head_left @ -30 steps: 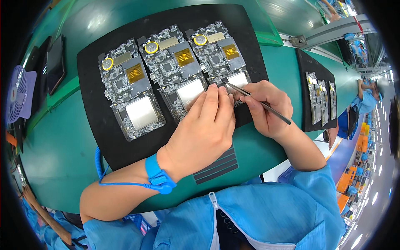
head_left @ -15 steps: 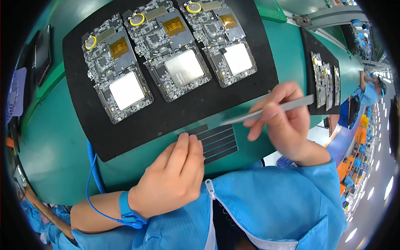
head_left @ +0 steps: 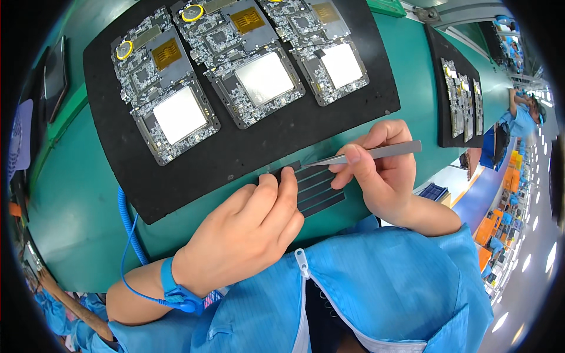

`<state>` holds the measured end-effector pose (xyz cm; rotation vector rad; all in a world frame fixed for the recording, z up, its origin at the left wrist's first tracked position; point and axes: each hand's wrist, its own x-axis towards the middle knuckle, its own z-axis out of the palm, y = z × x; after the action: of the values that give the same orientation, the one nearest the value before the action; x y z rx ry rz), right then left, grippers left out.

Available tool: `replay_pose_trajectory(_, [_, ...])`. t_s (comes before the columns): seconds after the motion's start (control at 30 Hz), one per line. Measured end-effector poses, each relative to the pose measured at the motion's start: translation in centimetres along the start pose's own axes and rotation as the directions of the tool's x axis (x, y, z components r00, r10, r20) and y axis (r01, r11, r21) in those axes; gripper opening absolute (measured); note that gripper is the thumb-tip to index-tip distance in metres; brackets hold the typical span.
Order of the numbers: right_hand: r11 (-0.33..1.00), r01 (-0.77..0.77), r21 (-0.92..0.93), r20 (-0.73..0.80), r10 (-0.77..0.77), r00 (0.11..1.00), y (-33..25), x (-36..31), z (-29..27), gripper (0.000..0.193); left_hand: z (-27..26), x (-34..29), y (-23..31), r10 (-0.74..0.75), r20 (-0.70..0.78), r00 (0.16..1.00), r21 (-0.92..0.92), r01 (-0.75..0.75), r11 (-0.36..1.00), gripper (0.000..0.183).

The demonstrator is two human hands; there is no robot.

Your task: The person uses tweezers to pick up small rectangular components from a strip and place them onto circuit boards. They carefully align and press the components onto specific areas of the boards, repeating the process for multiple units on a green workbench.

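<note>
My right hand (head_left: 382, 173) is closed round a pair of metal tweezers (head_left: 388, 150), held nearly level. Their tips point left and meet the right end of the top strip on a sheet of black strips (head_left: 322, 191). With bent fingers, my left hand (head_left: 244, 229) grips the left side of that sheet, the index fingertip on the top strip. The fingers hide the sheet's left part. Just beyond both hands, three circuit boards (head_left: 179, 115) with silvery shields and yellow-rimmed round parts lie side by side on a black mat (head_left: 247, 156).
A green work surface (head_left: 70, 223) runs beneath the mat. A second black mat (head_left: 435, 76) with more boards (head_left: 462, 106) lies to the right. From the blue wrist strap (head_left: 176, 294) on my left arm, a cord (head_left: 125, 253) runs up. Another person (head_left: 521, 120) sits far right.
My right hand has brought the tweezers' tips left onto the end of the top strip. My left index finger has shifted onto that strip. The view has shifted slightly.
</note>
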<state>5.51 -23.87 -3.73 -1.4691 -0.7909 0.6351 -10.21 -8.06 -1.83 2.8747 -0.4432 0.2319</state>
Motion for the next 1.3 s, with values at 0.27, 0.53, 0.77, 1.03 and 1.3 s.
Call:
replay_pose_trajectory(0.27, [0.997, -0.075, 0.003, -0.007, 0.075, 0.997, -0.2, 0.1, -0.4, 0.017, 0.3, -0.1, 0.2, 0.011, -0.014, 1.000, 0.063, -0.010, 0.998, 0.010])
replay_pose_trajectory(0.53, [0.999, -0.037, -0.013, 0.026, 0.038, 0.999, 0.1, 0.4, -0.2, 0.015, 0.3, -0.2, 0.0, 0.047, 0.011, 0.999, 0.119, -0.048, 0.992, 0.015])
replay_pose_trajectory(0.77, [0.950, -0.034, 0.311, 0.006, 0.033, 0.999, -0.5, 1.4, -0.6, 0.018, -0.2, -0.1, -0.2, 0.033, 0.038, 0.999, 0.043, -0.035, 0.998, 0.019])
replay_pose_trajectory(1.03, [0.969, 0.022, 0.247, 0.042, -0.033, 0.999, -1.4, 10.6, 1.7, 0.019, -2.2, 1.0, -2.7, -0.352, -0.194, 0.916, 0.057, 0.369, 0.928, 0.045])
replay_pose_trajectory(1.3, [0.964, 0.010, 0.264, 0.084, -0.034, 0.996, -0.3, 11.5, 2.3, 0.021, -0.6, 1.4, -4.2, -0.300, -0.177, 0.937, 0.176, 0.330, 0.927, 0.045])
